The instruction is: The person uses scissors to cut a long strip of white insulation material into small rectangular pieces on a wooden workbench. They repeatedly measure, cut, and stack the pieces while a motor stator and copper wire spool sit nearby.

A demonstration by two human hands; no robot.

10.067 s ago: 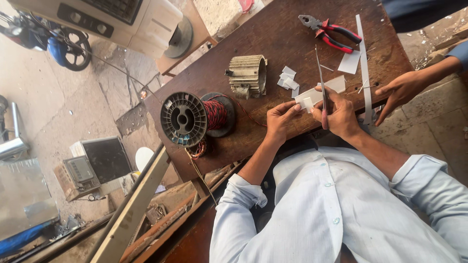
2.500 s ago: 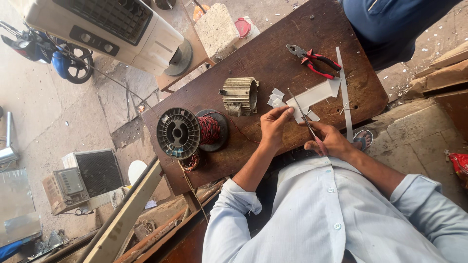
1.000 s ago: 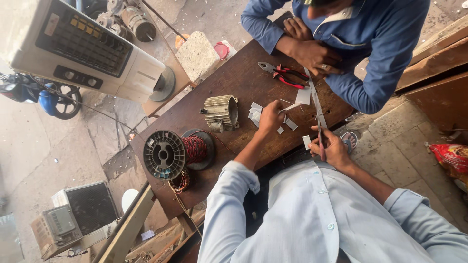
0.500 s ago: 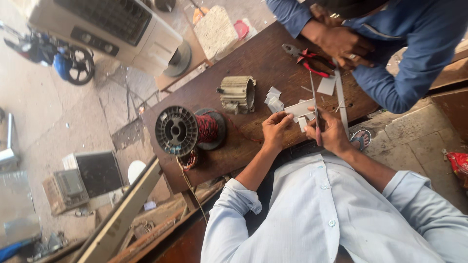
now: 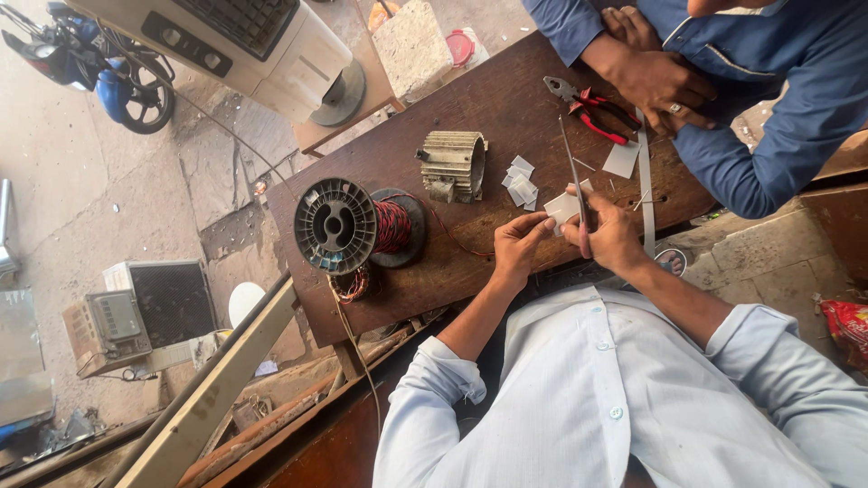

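Where the wooden workbench (image 5: 434,117) meets its near edge, the left hand (image 5: 518,246) pinches a white paper piece (image 5: 562,207) while the right hand (image 5: 611,237) grips long scissors (image 5: 572,172) against it. Mid-bench stand a red wire spool (image 5: 354,226) and ribbed stator (image 5: 452,164); a co-worker's hands (image 5: 653,77) rest near red pliers (image 5: 589,102) at the far edge.

Spool (image 5: 348,226) on table (image 5: 470,99) — stator (image 5: 452,164) beside it.

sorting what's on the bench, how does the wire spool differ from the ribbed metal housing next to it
The wire spool is black plastic with round flanges and red wire wound on its core; the ribbed metal housing is pale grey, finned and carries no wire. The spool is the larger of the two and sits nearer the table's left edge; the housing is closer to the small white paper pieces. Both rest on the brown table, untouched by any hand.
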